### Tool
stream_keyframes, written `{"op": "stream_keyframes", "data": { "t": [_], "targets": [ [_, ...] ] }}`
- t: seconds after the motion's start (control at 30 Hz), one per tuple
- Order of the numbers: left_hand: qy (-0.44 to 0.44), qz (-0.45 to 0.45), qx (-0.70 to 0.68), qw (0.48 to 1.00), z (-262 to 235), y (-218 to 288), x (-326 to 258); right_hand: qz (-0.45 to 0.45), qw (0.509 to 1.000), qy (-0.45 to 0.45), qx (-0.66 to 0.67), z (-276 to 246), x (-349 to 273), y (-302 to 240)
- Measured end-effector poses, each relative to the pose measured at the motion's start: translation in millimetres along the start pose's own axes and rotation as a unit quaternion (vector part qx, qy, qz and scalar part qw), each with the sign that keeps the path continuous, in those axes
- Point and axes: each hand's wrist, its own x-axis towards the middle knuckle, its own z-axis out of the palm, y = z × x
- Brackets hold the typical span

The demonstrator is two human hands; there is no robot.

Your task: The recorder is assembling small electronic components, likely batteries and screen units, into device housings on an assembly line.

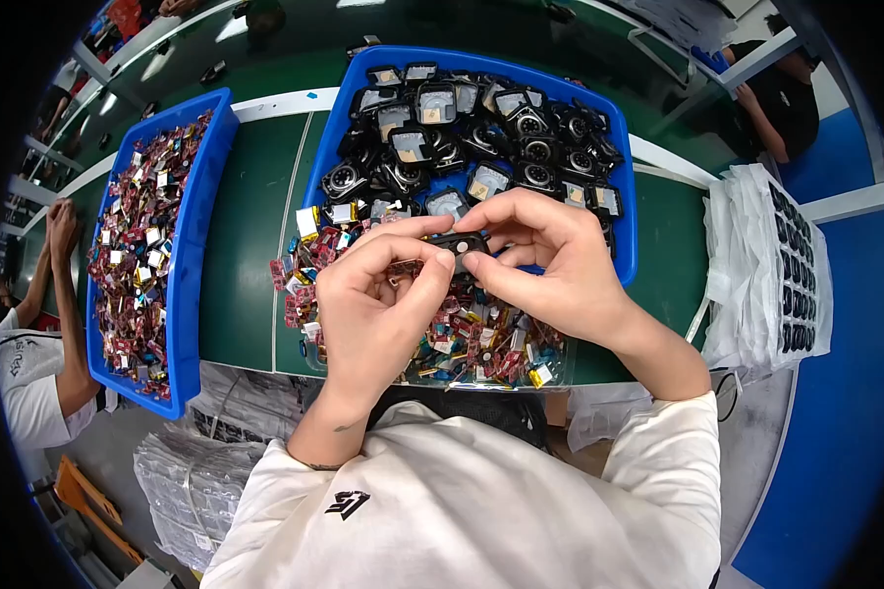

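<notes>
Head view. Both hands meet above the green workbench (250, 245). The left hand (378, 304) and right hand (550, 260) pinch a small black housing (459, 241) between fingertips, both closed on it, just over a loose heap of small red and yellow components (462, 339). Behind stands a blue bin of black housings (481, 128), well filled; a second blue bin of red components (142, 245) lies to the left. Judged from the full bins, much of the assembly work remains.
</notes>
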Motion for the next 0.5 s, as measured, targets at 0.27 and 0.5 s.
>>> {"op": "stream_keyframes", "data": {
  "t": [0.27,0.5],
  "targets": [
    [0.028,-0.009,0.004,1.000,3.5,1.4,-3.3,-0.032,0.999,0.017,-0.010,3.5,-3.1,0.4],
    [0.039,-0.005,0.023,0.999,4.2,2.3,-1.9,-0.070,0.996,0.046,-0.010,8.7,-4.9,4.2]
  ]
}}
